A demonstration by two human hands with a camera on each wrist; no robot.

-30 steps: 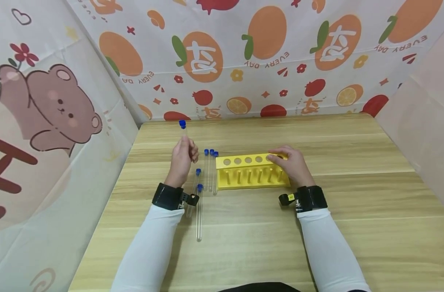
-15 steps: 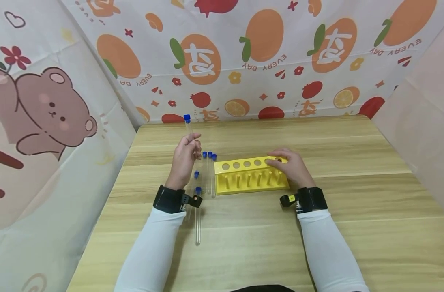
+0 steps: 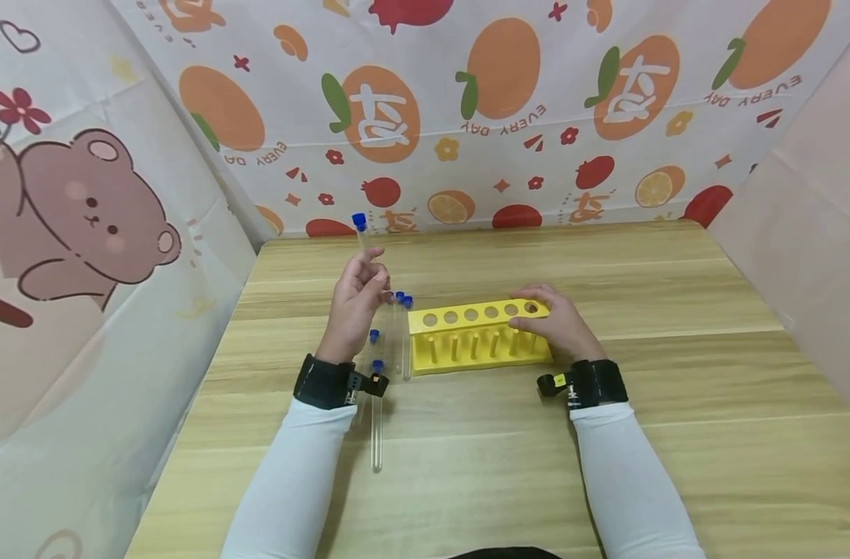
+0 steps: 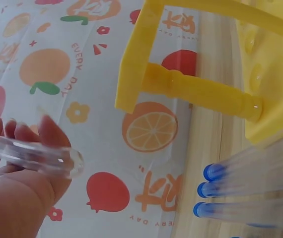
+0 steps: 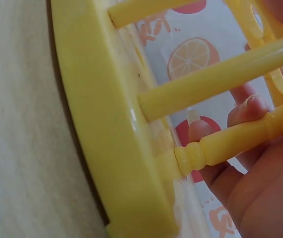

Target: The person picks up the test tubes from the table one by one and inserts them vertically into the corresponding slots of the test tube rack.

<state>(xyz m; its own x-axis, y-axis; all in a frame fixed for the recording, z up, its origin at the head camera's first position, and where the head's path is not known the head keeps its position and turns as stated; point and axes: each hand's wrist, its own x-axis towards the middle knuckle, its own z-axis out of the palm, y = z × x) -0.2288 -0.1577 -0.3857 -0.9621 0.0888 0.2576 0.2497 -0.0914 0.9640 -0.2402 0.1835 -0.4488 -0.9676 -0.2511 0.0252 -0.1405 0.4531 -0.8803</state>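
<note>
My left hand (image 3: 353,310) holds a clear test tube (image 3: 361,230) with a blue cap above the table, left of the rack. The capped end points up and away. In the left wrist view, the tube's rounded end (image 4: 67,161) sticks out between thumb and fingers. My right hand (image 3: 566,324) grips the right end of the yellow test tube rack (image 3: 480,362), thumb in front and fingers behind its top bar. Near that end, the right wrist view shows fingers around a rack post (image 5: 241,139). No tube stands in the rack's visible holes.
Several blue-capped test tubes lie on the wooden table (image 3: 508,466). A few (image 3: 407,349) lie beside the rack's left end; another tube (image 3: 377,435) is nearer, partly under the left wrist camera. A printed cloth (image 3: 425,116) hangs behind the table.
The left hand has moved slightly right and its fingers have shifted on the tube, the index finger now straighter. The right hand stays on the rack. The head view has tilted slightly.
</note>
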